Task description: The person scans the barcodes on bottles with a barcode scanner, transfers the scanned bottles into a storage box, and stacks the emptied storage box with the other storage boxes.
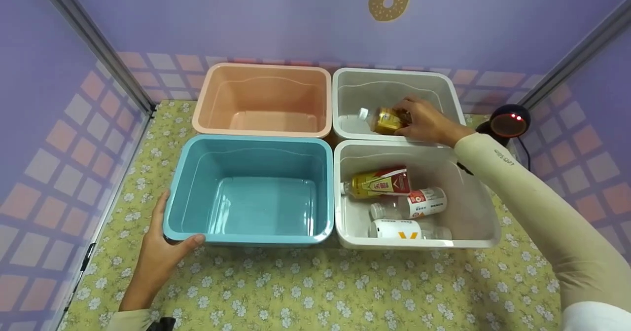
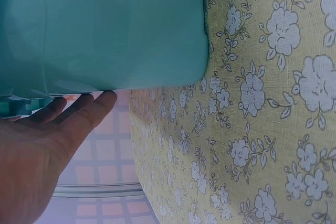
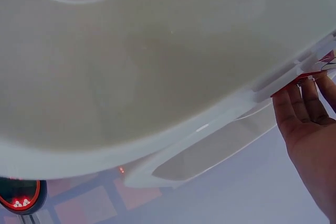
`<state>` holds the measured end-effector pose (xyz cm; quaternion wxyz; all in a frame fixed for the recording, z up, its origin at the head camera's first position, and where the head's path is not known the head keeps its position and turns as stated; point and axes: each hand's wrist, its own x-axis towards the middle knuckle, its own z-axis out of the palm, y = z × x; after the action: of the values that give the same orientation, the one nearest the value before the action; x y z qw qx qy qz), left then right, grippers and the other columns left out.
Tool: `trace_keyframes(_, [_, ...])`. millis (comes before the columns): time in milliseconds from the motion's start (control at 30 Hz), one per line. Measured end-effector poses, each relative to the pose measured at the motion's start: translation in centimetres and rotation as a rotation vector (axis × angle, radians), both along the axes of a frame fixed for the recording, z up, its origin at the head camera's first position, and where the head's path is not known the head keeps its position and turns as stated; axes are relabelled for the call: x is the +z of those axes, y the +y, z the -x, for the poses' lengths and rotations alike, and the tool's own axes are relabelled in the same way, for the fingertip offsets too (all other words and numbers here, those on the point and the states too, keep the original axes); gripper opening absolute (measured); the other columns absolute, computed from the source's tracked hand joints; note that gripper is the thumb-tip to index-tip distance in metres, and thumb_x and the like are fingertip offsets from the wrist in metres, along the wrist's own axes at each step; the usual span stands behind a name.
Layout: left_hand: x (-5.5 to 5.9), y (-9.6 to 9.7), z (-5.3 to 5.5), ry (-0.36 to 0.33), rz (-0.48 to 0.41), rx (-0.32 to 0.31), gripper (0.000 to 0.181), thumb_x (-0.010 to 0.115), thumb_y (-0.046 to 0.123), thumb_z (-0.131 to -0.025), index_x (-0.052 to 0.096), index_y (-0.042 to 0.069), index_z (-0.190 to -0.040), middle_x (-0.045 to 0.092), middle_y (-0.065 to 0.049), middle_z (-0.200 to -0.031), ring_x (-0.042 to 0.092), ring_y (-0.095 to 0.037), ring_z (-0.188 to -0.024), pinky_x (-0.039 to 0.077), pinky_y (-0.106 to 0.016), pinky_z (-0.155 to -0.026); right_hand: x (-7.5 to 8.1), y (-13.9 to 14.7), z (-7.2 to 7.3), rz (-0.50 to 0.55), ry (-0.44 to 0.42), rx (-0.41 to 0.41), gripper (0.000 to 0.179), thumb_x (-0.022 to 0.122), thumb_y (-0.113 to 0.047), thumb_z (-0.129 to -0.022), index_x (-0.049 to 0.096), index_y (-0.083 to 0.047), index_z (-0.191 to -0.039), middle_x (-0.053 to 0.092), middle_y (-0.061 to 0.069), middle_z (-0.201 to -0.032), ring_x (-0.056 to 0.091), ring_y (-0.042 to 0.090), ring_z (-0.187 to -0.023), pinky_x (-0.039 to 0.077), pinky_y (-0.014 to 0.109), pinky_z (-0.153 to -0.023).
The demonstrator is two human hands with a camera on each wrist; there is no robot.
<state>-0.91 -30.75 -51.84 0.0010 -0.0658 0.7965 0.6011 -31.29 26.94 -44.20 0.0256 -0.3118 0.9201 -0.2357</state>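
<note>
In the head view my right hand (image 1: pixel 426 121) reaches into the back right grey-white bin (image 1: pixel 394 72) and grips a clear plastic bottle (image 1: pixel 388 120) with a yellow label. Its white cap points left. The right wrist view shows that hand (image 3: pixel 310 135) by the bin rim, with a bit of red at its fingertips; the bottle is mostly out of frame. My left hand (image 1: pixel 160 252) is at the front left corner of the blue bin (image 1: pixel 261 239). Its thumb rests on the front rim, and its fairly straight fingers (image 2: pixel 79 111) touch the outer side.
Inside the front right white bin (image 1: pixel 419 243) lie a yellow-and-red labelled bottle (image 1: pixel 377 183), a red-and-white labelled bottle (image 1: pixel 419 202) and a white-labelled bottle (image 1: pixel 399 229). Behind the blue bin stands a peach bin (image 1: pixel 268 68). A black device (image 1: pixel 510 120) with red lights is at the right.
</note>
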Motion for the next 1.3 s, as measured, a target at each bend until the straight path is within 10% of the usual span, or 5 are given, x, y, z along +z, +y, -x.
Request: trace_keyframes(1300, [0.1, 0.1, 0.6, 0.020, 0.016, -0.004, 0.118, 0.085, 0.012, -0.096, 0.005, 0.044, -0.177, 0.030, -0.031, -0.172, 0.054, -0.050, -0.139, 0.060, -0.020, -0.092, 0.1, 0.4, -1.0, 0.093, 0.062, 0.060, 0.047, 0.086, 0.002, -0.093, 0.066, 0.016, -0.133, 0.065, 0.033, -0.127, 0.063, 0.051, -0.120, 0.052, 0.063, -0.106])
